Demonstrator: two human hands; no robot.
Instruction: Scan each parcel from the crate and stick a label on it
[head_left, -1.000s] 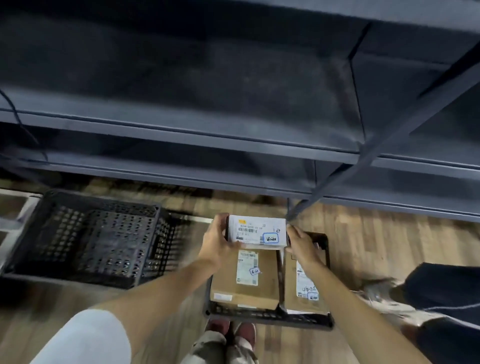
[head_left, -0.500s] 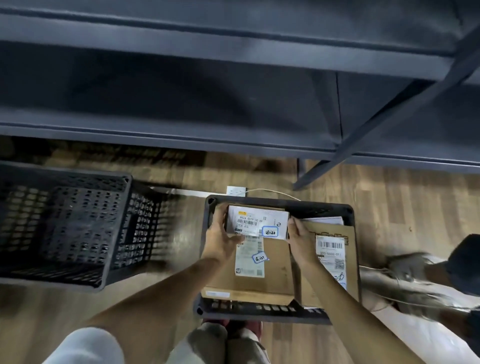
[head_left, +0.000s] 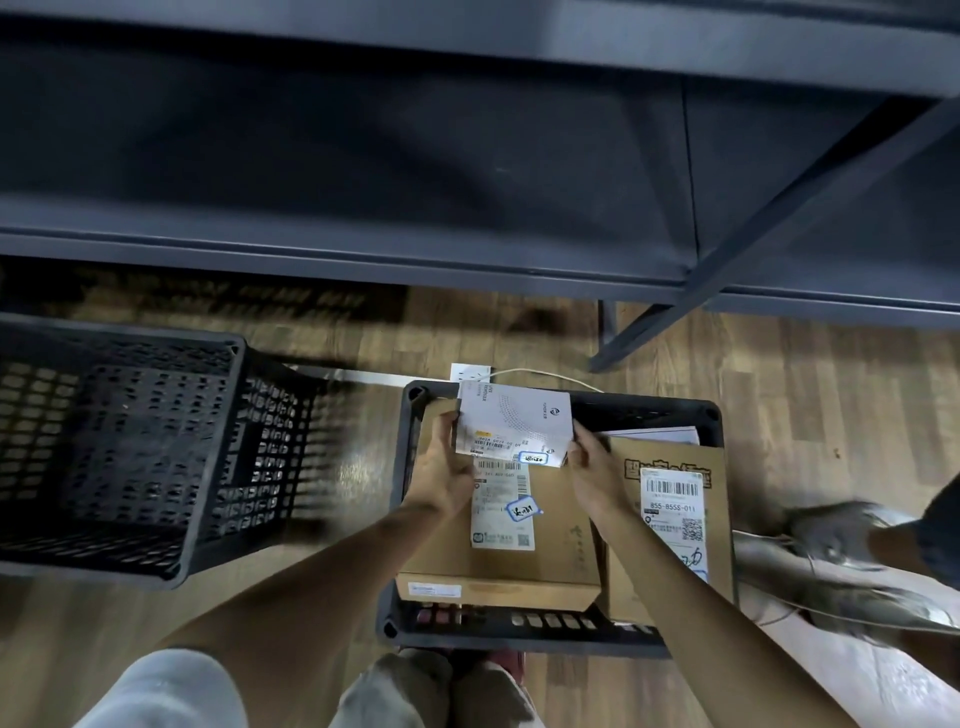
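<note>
white parcel (head_left: 514, 423) centre frame, over full crate (head_left: 563, 631) | left hand (head_left: 445, 470) and right hand (head_left: 592, 467) gripped its short edges, fingers curled | looked light, stiff, smooth card; may slip, best pinched at edges | brown box (head_left: 550, 551) lay beneath

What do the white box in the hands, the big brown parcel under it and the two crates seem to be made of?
White box: probably thin printed card, smooth, crisp edges. Brown parcel: likely matt cardboard, plain kraft colour, paper label stuck on. Crate holding parcels and empty crate: apparently black moulded plastic, perforated walls.
</note>
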